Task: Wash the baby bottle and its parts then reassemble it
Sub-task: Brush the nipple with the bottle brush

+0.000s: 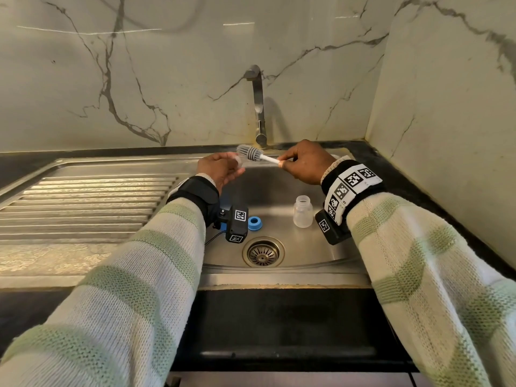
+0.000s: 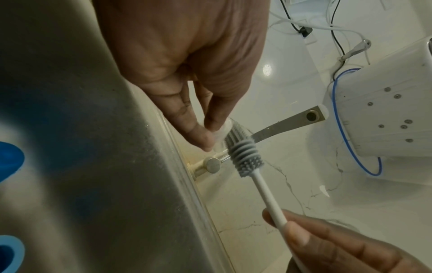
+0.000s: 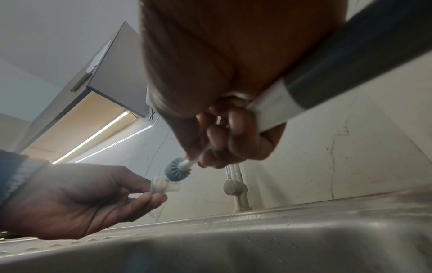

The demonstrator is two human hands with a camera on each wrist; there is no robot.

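A steel sink (image 1: pixel 321 255) with a ribbed drainboard sits in a black worktop (image 1: pixel 391 174), against marble-veined walls, a tap (image 1: pixel 258 107) behind. Over the basin the left hand (image 1: pixel 220 169) pinches a clear teat (image 3: pixel 161 186); the right hand (image 1: pixel 304 163) grips a grey brush (image 1: pixel 251 152) beside it. The bottle (image 1: pixel 303 211) stands upright in the basin, a blue ring (image 1: pixel 254 223) nearby

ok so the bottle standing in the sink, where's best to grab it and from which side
Take the bottle around its wide lower body rather than the narrow threaded neck, coming from the right with the right hand, once the brush is set down. It stands upright and open-mouthed on the sink floor, right of the drain, and that side looks unobstructed.
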